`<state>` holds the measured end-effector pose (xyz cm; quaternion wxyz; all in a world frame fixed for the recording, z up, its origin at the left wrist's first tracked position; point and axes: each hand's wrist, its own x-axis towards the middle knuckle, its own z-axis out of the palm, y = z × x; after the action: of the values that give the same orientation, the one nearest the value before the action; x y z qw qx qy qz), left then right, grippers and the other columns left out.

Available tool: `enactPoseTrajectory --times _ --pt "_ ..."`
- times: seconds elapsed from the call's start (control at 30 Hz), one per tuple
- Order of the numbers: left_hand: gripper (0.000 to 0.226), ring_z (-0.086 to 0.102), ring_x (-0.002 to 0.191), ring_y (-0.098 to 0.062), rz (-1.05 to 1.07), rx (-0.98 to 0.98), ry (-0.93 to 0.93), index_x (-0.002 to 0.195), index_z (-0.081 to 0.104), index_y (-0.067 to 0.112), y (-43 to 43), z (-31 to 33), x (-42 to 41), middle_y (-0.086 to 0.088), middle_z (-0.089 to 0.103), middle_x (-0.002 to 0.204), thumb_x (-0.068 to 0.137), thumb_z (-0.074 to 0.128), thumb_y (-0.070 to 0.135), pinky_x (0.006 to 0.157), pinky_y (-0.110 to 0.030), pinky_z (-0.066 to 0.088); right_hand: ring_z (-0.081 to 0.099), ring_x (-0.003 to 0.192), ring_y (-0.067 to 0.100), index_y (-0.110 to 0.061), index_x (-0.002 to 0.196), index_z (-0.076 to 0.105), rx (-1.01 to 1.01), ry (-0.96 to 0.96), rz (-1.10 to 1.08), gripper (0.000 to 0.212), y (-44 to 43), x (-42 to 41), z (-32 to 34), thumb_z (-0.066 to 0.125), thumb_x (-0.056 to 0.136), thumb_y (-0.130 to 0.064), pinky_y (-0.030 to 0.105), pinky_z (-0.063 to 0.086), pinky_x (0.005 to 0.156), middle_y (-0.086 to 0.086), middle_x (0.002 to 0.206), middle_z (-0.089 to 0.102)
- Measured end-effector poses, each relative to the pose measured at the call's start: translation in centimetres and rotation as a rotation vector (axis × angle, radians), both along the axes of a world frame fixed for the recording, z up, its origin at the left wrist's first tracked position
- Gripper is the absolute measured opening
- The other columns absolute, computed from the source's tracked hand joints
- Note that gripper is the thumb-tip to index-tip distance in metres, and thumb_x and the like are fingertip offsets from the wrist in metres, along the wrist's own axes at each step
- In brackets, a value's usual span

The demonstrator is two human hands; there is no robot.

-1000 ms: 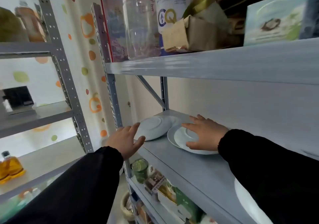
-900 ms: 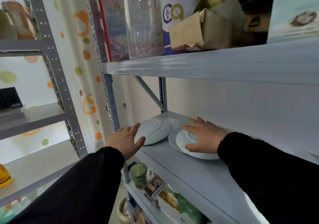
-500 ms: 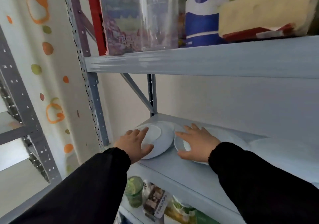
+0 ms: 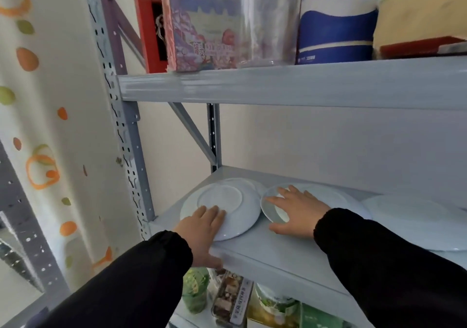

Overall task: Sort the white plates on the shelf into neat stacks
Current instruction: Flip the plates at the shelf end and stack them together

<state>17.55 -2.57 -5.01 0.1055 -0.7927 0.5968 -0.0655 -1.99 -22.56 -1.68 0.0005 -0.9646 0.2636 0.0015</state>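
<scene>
1. Left hand [image 4: 202, 229]: fingers flat on the near rim of the overturned plate [image 4: 225, 206], thumb below the shelf [image 4: 275, 254] edge. No closed grasp; the plate lies under the fingertips, base ring up.
2. Right hand [image 4: 295, 214]: open, palm down, spread over the small plate [image 4: 273, 210], which sits face up on a larger plate [image 4: 336, 199].
3. Another wide plate [image 4: 414, 216] lies flat, far right.
</scene>
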Motion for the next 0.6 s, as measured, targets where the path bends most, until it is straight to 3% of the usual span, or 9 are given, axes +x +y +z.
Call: enactPoseTrajectory --times 0.17,0.3,0.47,0.53,0.6 --pt "0.106 0.028 0.135 -0.028 -0.066 -0.009 -0.063 0.153 0.003 0.010 0.2 0.0 0.9 -0.008 0.022 0.151 0.079 0.073 0.040 0.109 -0.039 0.036 -0.001 0.151 0.023 -0.044 0.152 0.014 0.002 0.020 -0.014 0.082 0.4 0.6 -0.2 0.048 0.082 -0.070 0.047 0.006 0.120 -0.003 0.164 0.006" --pt "0.099 0.042 0.124 -0.026 -0.063 -0.010 -0.045 0.152 0.013 0.011 0.3 1.1 1.0 -0.005 0.031 0.142 0.077 0.076 0.031 0.100 -0.033 0.040 -0.001 0.151 0.024 -0.043 0.153 0.013 -0.011 0.043 -0.017 0.081 0.9 0.6 -0.7 0.047 0.083 -0.068 0.048 0.006 0.120 -0.001 0.164 0.006" --pt "0.094 0.052 0.108 -0.025 -0.018 -0.025 -0.009 0.145 0.026 0.014 0.1 1.6 1.2 -0.001 0.034 0.136 0.072 0.080 0.038 0.087 -0.034 0.045 0.001 0.151 0.025 -0.043 0.152 0.013 -0.035 0.071 -0.017 0.080 1.0 0.3 -0.5 0.049 0.083 -0.064 0.049 0.007 0.120 0.000 0.164 0.008" --pt "0.090 0.051 0.109 -0.024 0.010 -0.066 0.060 0.141 0.032 0.018 -0.1 1.8 1.2 0.001 0.036 0.135 0.071 0.073 0.058 0.090 -0.036 0.046 0.001 0.151 0.025 -0.042 0.153 0.013 -0.044 0.069 -0.023 0.081 0.8 0.4 -0.1 0.051 0.084 -0.062 0.049 0.008 0.120 -0.001 0.164 0.007" --pt "0.091 0.047 0.119 -0.023 0.066 -0.130 0.137 0.140 0.033 0.024 -0.7 1.9 1.0 0.002 0.036 0.139 0.071 0.054 0.079 0.095 -0.040 0.044 0.001 0.150 0.025 -0.041 0.153 0.014 -0.052 0.058 -0.016 0.081 0.7 0.6 0.1 0.052 0.084 -0.060 0.049 0.008 0.120 -0.001 0.164 0.007"
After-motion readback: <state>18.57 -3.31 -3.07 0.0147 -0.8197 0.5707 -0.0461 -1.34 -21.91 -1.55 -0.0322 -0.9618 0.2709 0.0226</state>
